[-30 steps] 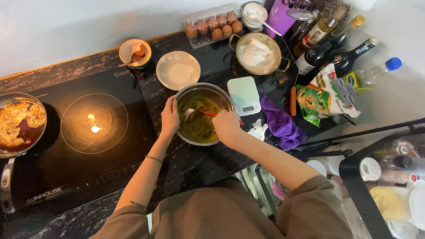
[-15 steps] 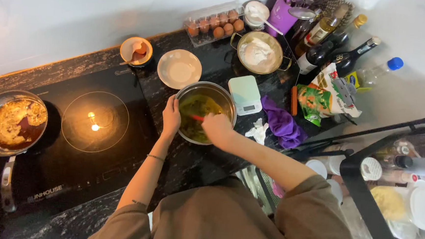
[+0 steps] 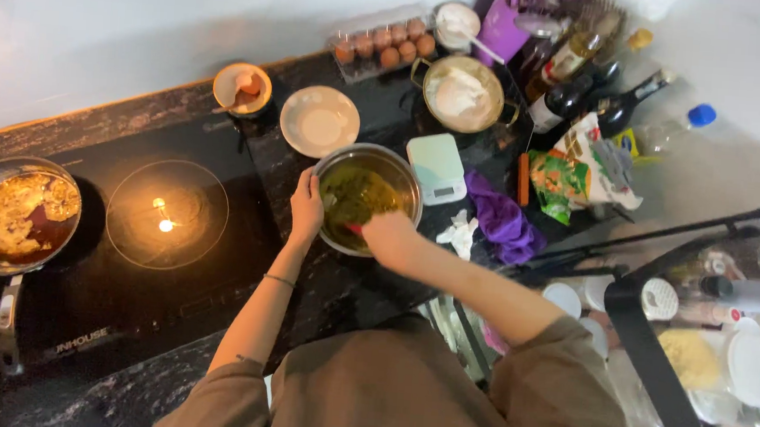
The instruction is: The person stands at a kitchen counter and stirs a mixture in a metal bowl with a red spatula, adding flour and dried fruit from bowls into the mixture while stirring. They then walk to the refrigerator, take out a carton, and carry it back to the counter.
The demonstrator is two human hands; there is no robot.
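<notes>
1. A steel bowl (image 3: 368,197) of green-yellow mixture stands on the dark tabletop (image 3: 349,282), just right of the black hob (image 3: 131,251).
2. The left hand (image 3: 306,209) is curled against the bowl's left rim, fingers closed on its wall, steadying it.
3. The right hand (image 3: 390,238) is over the bowl's near right edge, closed on a red-handled tool (image 3: 354,229) whose working end dips into the mixture; the tool's kind cannot be told.
4. On the hob's left a frying pan (image 3: 15,218) holds a browned, cooked piece; the ring beside it carries only reflected light.
5. Behind the bowl lie an empty cream plate (image 3: 320,120) and, further left, a small bowl (image 3: 242,88) with bits in it.
6. A pale green kitchen scale (image 3: 436,168) sits just right of the steel bowl, nearly touching its rim.
7. Further back, a handled pot (image 3: 465,94) holds white stuff, and a clear tray of brown eggs (image 3: 386,45) lies along the wall.
8. Bottles (image 3: 581,85) crowd the far right corner, with a printed bag (image 3: 576,168) in front of them.
9. A purple cloth (image 3: 501,219) and a crumpled white scrap (image 3: 461,232) lie right of the scale.
</notes>
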